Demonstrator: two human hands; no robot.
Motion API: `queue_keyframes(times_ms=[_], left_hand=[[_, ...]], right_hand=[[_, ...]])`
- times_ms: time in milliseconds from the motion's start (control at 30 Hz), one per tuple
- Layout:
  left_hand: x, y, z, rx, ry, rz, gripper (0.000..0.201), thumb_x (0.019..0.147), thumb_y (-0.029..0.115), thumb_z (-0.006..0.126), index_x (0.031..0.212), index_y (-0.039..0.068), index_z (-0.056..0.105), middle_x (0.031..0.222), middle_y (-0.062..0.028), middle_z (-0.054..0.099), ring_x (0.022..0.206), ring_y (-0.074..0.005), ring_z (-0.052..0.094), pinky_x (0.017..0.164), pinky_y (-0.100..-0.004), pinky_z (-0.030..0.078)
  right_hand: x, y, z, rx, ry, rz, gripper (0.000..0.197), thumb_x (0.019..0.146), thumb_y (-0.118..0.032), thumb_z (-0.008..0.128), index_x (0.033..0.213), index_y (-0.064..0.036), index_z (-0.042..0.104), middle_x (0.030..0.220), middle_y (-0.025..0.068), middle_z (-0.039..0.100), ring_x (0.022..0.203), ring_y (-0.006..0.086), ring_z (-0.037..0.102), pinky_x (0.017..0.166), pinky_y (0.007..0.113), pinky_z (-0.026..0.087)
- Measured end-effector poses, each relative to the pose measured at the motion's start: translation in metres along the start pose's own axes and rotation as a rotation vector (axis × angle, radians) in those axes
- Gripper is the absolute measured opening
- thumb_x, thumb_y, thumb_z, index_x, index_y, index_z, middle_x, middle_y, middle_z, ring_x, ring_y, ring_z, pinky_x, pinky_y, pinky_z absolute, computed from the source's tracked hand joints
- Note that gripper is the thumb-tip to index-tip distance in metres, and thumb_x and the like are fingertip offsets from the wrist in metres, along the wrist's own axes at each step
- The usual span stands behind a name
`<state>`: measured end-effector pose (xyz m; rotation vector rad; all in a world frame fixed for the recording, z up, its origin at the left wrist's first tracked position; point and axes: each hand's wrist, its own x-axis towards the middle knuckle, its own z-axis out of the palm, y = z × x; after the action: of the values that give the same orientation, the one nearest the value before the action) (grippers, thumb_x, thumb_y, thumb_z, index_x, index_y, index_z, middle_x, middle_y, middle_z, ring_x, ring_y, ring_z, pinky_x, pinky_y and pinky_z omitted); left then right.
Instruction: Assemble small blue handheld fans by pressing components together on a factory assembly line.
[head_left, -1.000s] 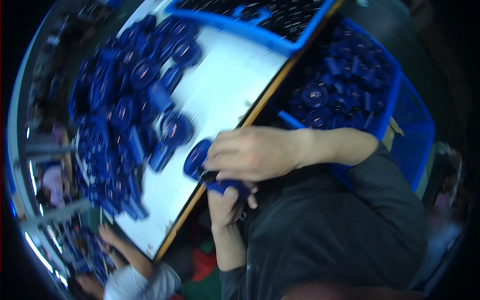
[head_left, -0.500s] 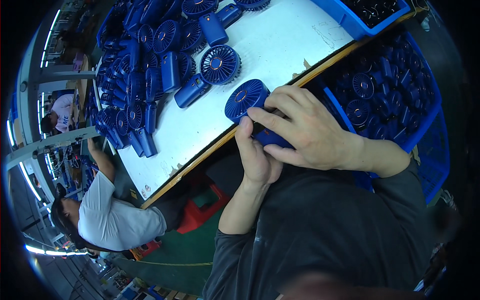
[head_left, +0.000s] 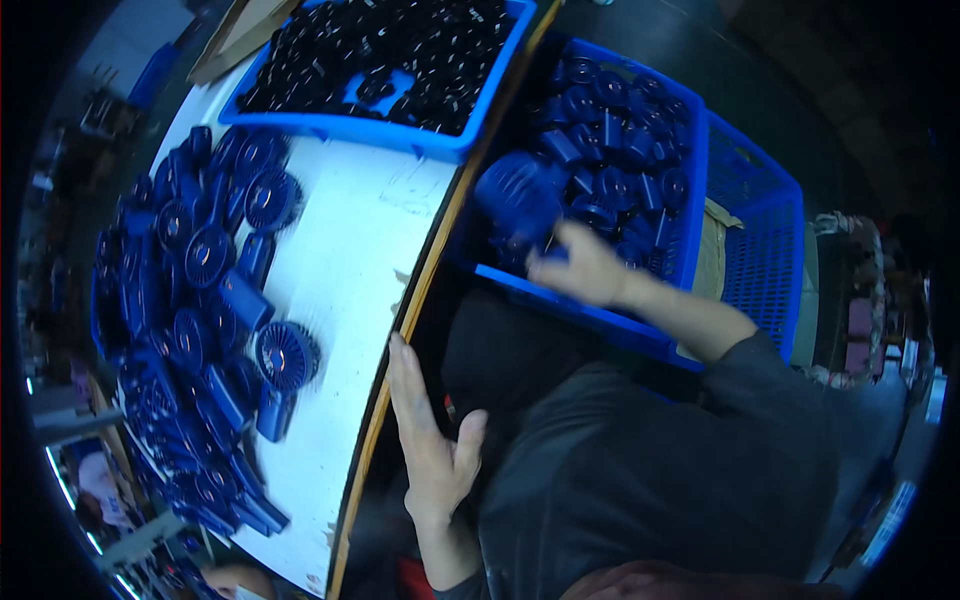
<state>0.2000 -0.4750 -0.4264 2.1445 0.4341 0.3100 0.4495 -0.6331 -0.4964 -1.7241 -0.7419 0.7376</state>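
My right hand (head_left: 585, 268) reaches over a blue crate (head_left: 515, 283) and grips a dark blue handheld fan (head_left: 518, 195), its round head tilted away from me. Motion smears both the fan and the fingers. Inside the crate lie several more blue fans (head_left: 610, 185), heaped in no order. My left hand (head_left: 435, 450) is empty, fingers stretched out and thumb apart, beside the wooden edge of the white table (head_left: 330, 270). On that table a large pile of the same blue fans (head_left: 205, 380) spreads along the far left side.
At the back of the table stands a blue tray (head_left: 400, 145) full of small black parts. A piece of cardboard (head_left: 235, 40) lies behind it. Right of the crate is a second blue basket (head_left: 755, 270) with brown material inside. Part of another person (head_left: 240, 580) shows at the lower left.
My view has swung right toward the crates. The fan held in both hands at the table edge has moved right, over the crate, in my right hand alone. My left hand has let go.
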Motion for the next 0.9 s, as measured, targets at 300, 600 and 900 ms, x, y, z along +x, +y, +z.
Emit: queue_keyframes(times_ms=[300, 600, 900], left_hand=[[-0.032, -0.031, 0.016, -0.277, 0.026, -0.336, 0.059, 0.1, 0.024, 0.053, 0.149, -0.004, 0.036, 0.152, -0.0221, 0.041, 0.14, -0.0319, 0.041, 0.113, -0.0438, 0.035], [-0.045, -0.027, 0.0, -0.23, 0.12, -0.38, 0.057, 0.098, 0.02, 0.057, 0.145, -0.006, 0.04, 0.146, -0.0241, 0.047, 0.136, -0.033, 0.046, 0.111, -0.0441, 0.038], [-0.112, -0.039, -0.063, 0.025, 0.727, -0.387, 0.043, 0.1, 0.011, 0.048, 0.136, -0.012, 0.048, 0.134, -0.0241, 0.055, 0.127, -0.0315, 0.053, 0.104, -0.0457, 0.046]], right_hand=[[0.062, 0.102, -0.2, -0.669, 0.526, 0.274, 0.062, 0.075, -0.025, 0.071, 0.126, 0.0072, 0.055, 0.119, 0.0259, 0.063, 0.112, 0.0359, 0.062, 0.098, 0.041, 0.048], [0.119, 0.128, -0.169, -0.913, 0.42, 0.187, 0.062, 0.084, -0.028, 0.071, 0.132, 0.0056, 0.051, 0.131, 0.0262, 0.051, 0.122, 0.0426, 0.052, 0.107, 0.046, 0.043], [0.083, 0.119, -0.138, -0.895, 0.535, -0.073, 0.043, 0.085, -0.02, 0.069, 0.12, 0.0027, 0.062, 0.121, 0.0212, 0.061, 0.118, 0.0383, 0.057, 0.104, 0.044, 0.044]])
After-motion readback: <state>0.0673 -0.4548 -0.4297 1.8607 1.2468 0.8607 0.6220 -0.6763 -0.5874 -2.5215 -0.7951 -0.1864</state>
